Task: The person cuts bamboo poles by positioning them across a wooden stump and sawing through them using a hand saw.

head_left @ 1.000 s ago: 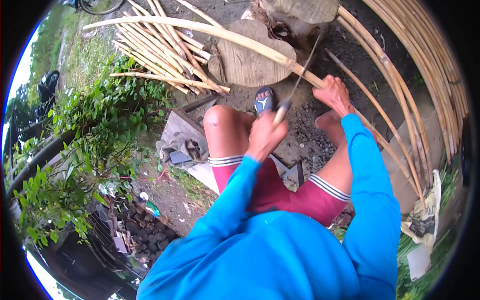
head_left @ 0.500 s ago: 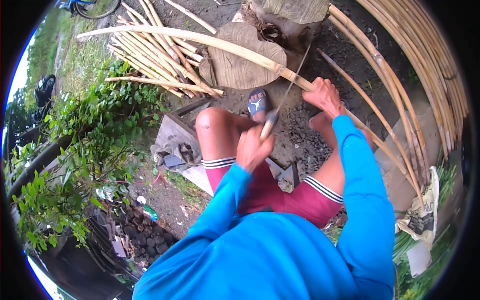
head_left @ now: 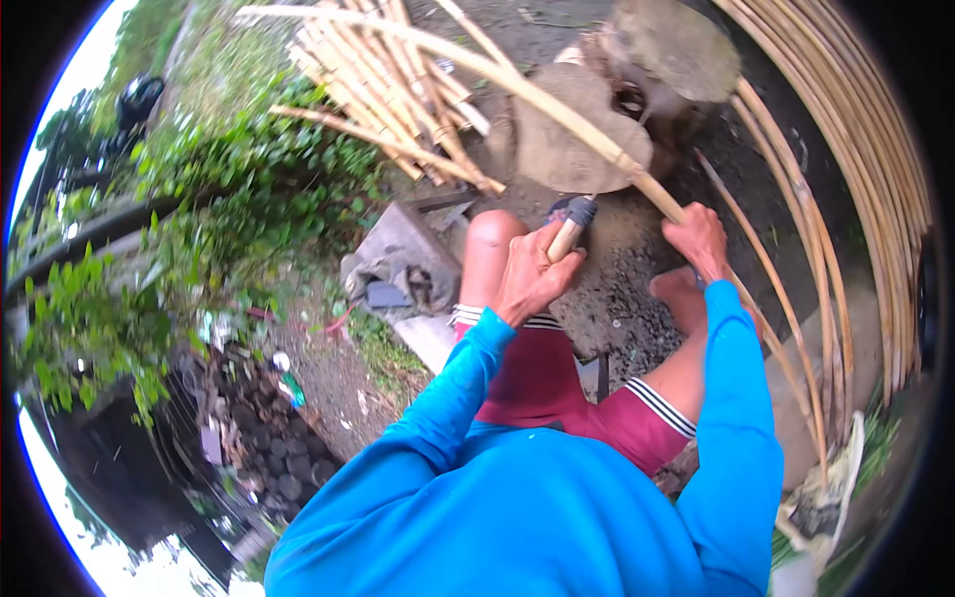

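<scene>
My left hand (head_left: pixel 537 274) is closed around the wooden handle of a long-bladed knife (head_left: pixel 569 237). The dark collar of the knife points up and away, and its blade is barely visible from this angle. In my right hand (head_left: pixel 698 241) is a long pale bamboo pole (head_left: pixel 567 114), gripped along its length. Its far part slants up to the left across the flat face of a wood stump (head_left: pixel 562 167); the near part runs back past my right forearm. The knife is apart from the pole.
Several cut bamboo pieces (head_left: pixel 373 95) lie piled at the far left. Long bamboo poles (head_left: pixel 860 149) line the right side. Another wood block (head_left: pixel 676 50) stands behind the stump. Left of my knee is a board with a grey cloth (head_left: pixel 398 284), beside leafy plants (head_left: pixel 259 214).
The knife, whose blade lay across the pole before, has drawn away from it and turned. My right hand still grips the pole. The whole view has shifted, with the scene sliding right.
</scene>
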The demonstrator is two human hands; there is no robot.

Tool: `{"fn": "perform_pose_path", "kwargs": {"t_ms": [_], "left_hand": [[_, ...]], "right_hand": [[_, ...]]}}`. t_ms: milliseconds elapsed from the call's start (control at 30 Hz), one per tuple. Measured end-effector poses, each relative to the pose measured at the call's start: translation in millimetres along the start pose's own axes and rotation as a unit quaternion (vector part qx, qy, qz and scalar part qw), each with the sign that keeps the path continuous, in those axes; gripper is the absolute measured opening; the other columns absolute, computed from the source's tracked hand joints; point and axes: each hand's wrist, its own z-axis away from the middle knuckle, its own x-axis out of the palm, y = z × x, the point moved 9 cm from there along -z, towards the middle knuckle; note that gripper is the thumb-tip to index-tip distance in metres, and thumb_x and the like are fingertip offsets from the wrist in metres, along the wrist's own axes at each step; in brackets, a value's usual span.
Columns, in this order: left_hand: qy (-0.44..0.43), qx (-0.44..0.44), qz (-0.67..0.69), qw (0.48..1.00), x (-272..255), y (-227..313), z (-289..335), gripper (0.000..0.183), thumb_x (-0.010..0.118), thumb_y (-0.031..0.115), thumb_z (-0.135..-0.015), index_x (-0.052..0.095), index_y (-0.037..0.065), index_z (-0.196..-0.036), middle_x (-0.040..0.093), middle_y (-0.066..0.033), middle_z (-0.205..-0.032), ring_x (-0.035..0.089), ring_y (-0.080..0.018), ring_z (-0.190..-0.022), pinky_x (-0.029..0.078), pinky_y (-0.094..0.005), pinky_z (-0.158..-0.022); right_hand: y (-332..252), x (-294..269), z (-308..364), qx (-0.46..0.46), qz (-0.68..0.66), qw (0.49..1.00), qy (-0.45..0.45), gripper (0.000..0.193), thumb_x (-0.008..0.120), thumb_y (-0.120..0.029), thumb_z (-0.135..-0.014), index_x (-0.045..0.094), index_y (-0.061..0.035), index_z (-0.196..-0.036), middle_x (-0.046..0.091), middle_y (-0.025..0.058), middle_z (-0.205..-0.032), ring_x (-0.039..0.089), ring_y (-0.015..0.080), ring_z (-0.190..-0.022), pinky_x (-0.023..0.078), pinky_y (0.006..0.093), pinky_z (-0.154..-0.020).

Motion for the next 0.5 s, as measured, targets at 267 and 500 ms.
{"fn": "perform_pose_path", "kwargs": {"t_ms": [267, 500], "left_hand": [[0.280, -0.049, -0.006, 0.959, -180.5, -75.3, 92.0, 0.010, 0.073, 0.010, -0.088, 0.067, 0.003, -0.093, 0.066, -0.0013, -0.076, 0.057, -0.0102, -0.067, 0.050, -0.0296, -0.061], [0.405, -0.119, -0.078, 0.903, -237.9, -144.1, 139.9, 0.021, 0.073, 0.020, -0.092, 0.068, 0.000, -0.098, 0.064, -0.0055, -0.073, 0.053, -0.0106, -0.069, 0.049, -0.0329, -0.064]], "right_hand": [[-3.8, 4.1, -1.5, -0.023, 0.013, 1.000, -0.008, 0.040, 0.069, -0.035, -0.082, 0.078, 0.0000, -0.100, 0.071, 0.0327, -0.099, 0.068, 0.0513, -0.100, 0.056, 0.0556, -0.090], [-7.4, 3.1, -4.3, -0.033, 0.016, 0.999, -0.008, 0.041, 0.069, -0.034, -0.082, 0.077, 0.0015, -0.100, 0.071, 0.0331, -0.097, 0.067, 0.0522, -0.099, 0.055, 0.0563, -0.088]]}}
